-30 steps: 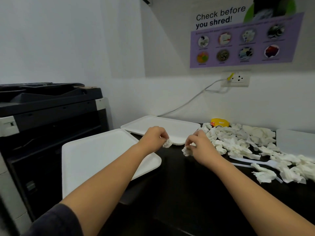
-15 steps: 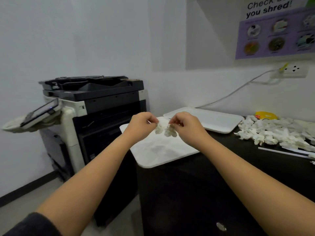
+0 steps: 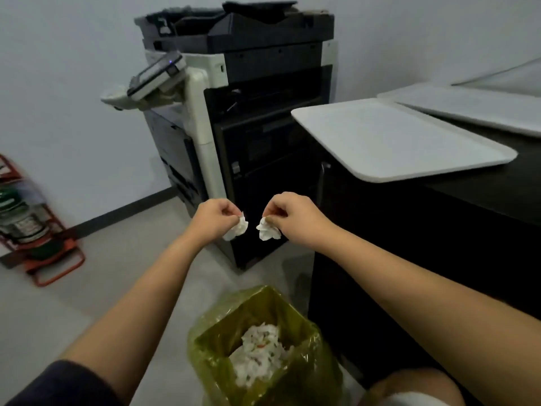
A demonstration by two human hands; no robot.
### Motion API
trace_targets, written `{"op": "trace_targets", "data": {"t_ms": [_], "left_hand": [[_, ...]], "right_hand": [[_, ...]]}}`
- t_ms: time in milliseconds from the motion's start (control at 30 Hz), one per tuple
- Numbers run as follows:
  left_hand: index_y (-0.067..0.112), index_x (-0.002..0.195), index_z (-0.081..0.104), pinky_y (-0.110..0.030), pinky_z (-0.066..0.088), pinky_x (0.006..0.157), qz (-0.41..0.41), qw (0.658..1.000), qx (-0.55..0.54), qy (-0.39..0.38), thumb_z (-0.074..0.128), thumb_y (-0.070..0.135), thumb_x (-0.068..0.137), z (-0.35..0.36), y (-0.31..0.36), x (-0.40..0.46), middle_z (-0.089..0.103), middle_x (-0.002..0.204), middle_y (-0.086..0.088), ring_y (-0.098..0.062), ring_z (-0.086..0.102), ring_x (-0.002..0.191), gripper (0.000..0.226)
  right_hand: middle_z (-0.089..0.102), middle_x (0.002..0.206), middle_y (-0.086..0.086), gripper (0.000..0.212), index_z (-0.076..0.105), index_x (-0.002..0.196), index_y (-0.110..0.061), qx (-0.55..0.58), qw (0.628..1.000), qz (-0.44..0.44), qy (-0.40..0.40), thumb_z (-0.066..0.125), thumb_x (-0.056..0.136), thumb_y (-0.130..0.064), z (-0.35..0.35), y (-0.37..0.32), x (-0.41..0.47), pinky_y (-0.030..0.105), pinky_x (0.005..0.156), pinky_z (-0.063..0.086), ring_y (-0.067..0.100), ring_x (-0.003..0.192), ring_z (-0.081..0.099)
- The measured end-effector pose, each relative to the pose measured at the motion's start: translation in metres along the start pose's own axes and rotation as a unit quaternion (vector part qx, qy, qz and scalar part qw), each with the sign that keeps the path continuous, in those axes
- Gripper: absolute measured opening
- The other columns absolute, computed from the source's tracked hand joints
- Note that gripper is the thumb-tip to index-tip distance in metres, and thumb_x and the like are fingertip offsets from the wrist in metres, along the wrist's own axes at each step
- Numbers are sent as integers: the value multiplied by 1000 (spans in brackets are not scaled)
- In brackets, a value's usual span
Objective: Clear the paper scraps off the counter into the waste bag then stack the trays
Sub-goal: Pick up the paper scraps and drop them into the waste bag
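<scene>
Where the floor meets the dark counter (image 3: 480, 218), a yellow-green waste bag (image 3: 307, 373) standing open at the mouth, right beside the counter's side. Inside it, a heap of white paper scraps (image 3: 260, 353), crumpled, with a small red fleck among them. On the counter top, two white trays: the near tray (image 3: 395, 139) lying flat with one corner jutting past the counter edge, nothing on it; the far tray (image 3: 474, 108) behind it, close by, also bare as far as visible, partly cut off at the frame's right edge.

Out in front, above the floor and beyond the bag's mouth, both hands held close together but apart. Left hand (image 3: 215, 219) with fingers curled in, pinching a crumpled scrap of white paper (image 3: 239, 227) that hangs below the fingertips. Right hand (image 3: 295, 219) likewise curled, pinching a second crumpled scrap (image 3: 268, 230) between thumb and fingers. Scraps not touching each other.

Behind the hands, a large office copier (image 3: 248, 112), dark-fronted, hard against the counter's end. At far left, a red stand (image 3: 44, 244), blurred.
</scene>
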State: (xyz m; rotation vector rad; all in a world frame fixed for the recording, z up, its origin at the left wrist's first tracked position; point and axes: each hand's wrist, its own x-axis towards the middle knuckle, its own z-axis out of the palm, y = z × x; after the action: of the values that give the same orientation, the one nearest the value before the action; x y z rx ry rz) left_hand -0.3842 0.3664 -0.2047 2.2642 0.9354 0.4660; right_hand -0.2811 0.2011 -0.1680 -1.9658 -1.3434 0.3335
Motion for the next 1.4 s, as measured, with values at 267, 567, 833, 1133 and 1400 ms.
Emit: {"op": "trace_targets", "data": {"t_ms": [267, 567, 833, 1133, 1400], "left_hand": [[15, 82, 62, -22, 43, 63, -73, 983, 56, -157, 64, 9, 84, 73, -93, -32, 61, 82, 0, -14, 56, 77, 6], [11, 96, 67, -21, 46, 76, -114, 982, 22, -148, 57, 1, 84, 96, -122, -45, 67, 95, -9, -19, 63, 88, 18], [12, 113, 62, -16, 40, 78, -37, 996, -10, -80, 51, 7, 92, 77, -77, -36, 61, 106, 1, -7, 54, 93, 24], [18, 98, 66, -15, 42, 79, 139, 978, -47, 146, 50, -8, 82, 35, 7, -41, 48, 92, 8, -1, 52, 78, 34], [9, 95, 65, -9, 40, 71, 349, 896, -121, 246, 52, -9, 84, 22, 157, -62, 51, 91, 7, 1, 51, 80, 25]], "right_hand": [[63, 94, 5, 8, 63, 89, -9, 6, 977, 177, -121, 56, 91, -13, 104, 78, -14, 24, 71, 43, 14, 86, 55], [59, 119, 7, 29, 56, 120, -14, 33, 960, 228, -161, 46, 94, -6, 130, 102, -13, 30, 92, 47, 22, 110, 56], [57, 121, 5, 31, 56, 122, -16, 67, 972, 184, -127, 46, 94, -5, 96, 82, -12, 25, 88, 46, 16, 107, 55], [63, 109, -2, 27, 62, 117, -18, 80, 996, 37, -26, 54, 92, -11, -7, 16, -38, 20, 85, 47, 4, 91, 57], [63, 87, -12, 17, 66, 105, -20, 19, 983, -1, 184, 56, 91, -15, -175, -8, -112, 2, 59, 42, 9, 77, 62]]}}
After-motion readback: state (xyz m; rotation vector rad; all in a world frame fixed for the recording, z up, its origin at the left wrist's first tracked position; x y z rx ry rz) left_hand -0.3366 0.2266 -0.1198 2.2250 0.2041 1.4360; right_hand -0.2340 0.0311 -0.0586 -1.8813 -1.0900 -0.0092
